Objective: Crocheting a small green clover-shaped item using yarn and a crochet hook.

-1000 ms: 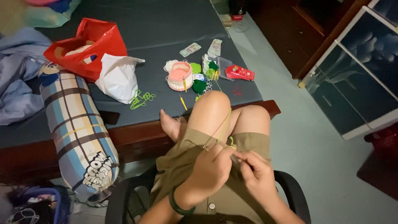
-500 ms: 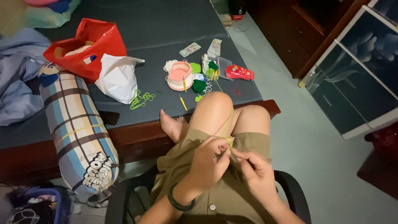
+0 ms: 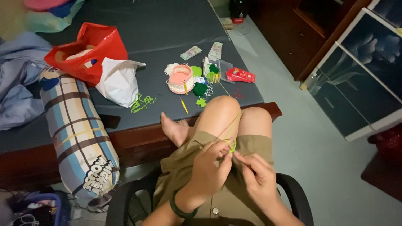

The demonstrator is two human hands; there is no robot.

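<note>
- The pink round crochet basket (image 3: 180, 78) sits on the dark flat bed (image 3: 146, 33).
- Left of the basket lies the white plastic bag (image 3: 118, 80).
- Right of the basket lies the red flat packet (image 3: 240, 75).

Work piece: small bright green crocheted yarn loop (image 3: 230, 145), pinched between both hands over the lap, just above the olive shorts.
Yarn strand: thin green thread (image 3: 234, 123), taut, running up from the loop across the raised knee toward the near edge of the dark bed.
Hook: thin, mostly hidden among the fingers; exact pose unclear.
Left hand: left hand (image 3: 211, 169), fingers curled, thumb and forefinger closed on the loop from the left.
Right hand: right hand (image 3: 258, 178), fingertips meeting the loop from the right, touching the left hand's fingers.
</note>
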